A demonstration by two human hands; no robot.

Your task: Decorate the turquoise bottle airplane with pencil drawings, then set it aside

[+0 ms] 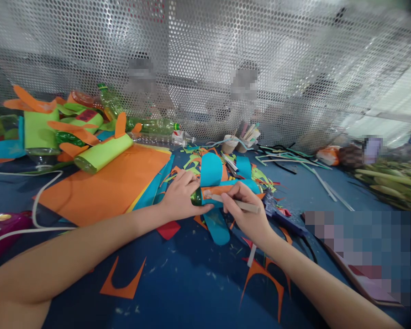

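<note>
In the head view, the left hand (183,196) is clamped on the green end of the bottle (196,196), mid-frame above the tabletop (178,278). Just right, the right hand (243,208) pinches a stick (250,207), its tip at the bottle's orange patch (221,188). Paper sheets (102,183) lie centre-left.
</note>
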